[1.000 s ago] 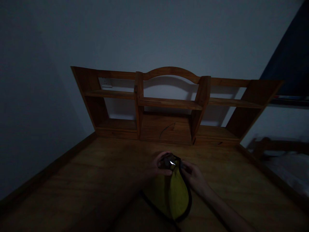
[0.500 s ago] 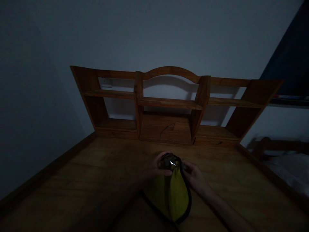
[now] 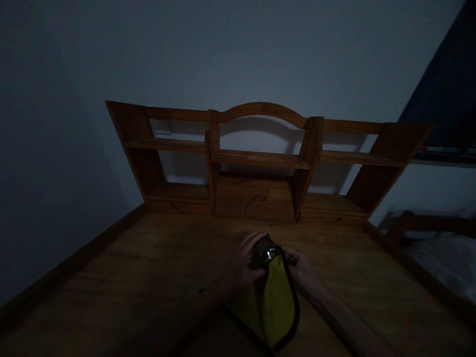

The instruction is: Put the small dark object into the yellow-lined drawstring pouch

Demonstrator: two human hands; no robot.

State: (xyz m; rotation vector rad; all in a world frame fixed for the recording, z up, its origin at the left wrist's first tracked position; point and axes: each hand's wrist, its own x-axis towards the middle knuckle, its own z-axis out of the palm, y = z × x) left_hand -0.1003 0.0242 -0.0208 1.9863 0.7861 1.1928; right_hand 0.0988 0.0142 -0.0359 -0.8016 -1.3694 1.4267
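Observation:
A dark, shiny, glass-like object (image 3: 266, 251) catches a bright glint near the middle of the wooden desk; its exact kind is too dim to make out. My left hand (image 3: 250, 260) curls around its left side, thumb below and fingers over the top. From the object hangs a yellow cloth (image 3: 278, 303) with black edging, its lower part spreading toward me. On the right, my right hand (image 3: 299, 266) is closed at the cloth's upper black edge, beside the glassy object. Its fingertips are partly hidden.
A wooden shelf unit (image 3: 260, 158) stands along the back of the desk (image 3: 167, 258) against the wall. Near my left forearm lies a small dark thing (image 3: 202, 290). A wall socket (image 3: 162, 128) shows through the left shelf. Pale bedding (image 3: 446, 260) is at the right.
The glassy object has turned in my left hand and shifted slightly right, and the cloth has moved right with it. A small dark thing now shows by my left forearm.

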